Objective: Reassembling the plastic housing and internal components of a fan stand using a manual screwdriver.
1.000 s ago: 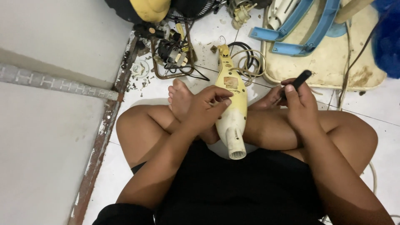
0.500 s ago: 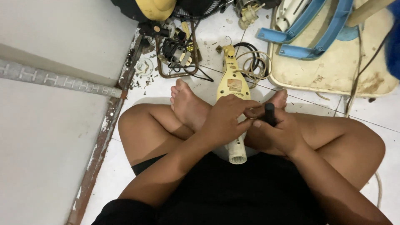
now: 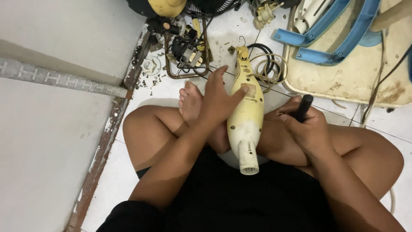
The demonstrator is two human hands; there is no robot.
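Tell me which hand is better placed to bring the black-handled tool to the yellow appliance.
Right. The right hand already has its grip on the black-handled tool, just beside the yellow appliance. The left hand lies on the casing, steadying it.

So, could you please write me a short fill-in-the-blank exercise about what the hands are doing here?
1. The left hand rests on a pale ____ appliance body.
2. The right hand grips a ____ tool handle.
3. The coiled cord lies on the tiled ____.

Missing words: yellow; black; floor
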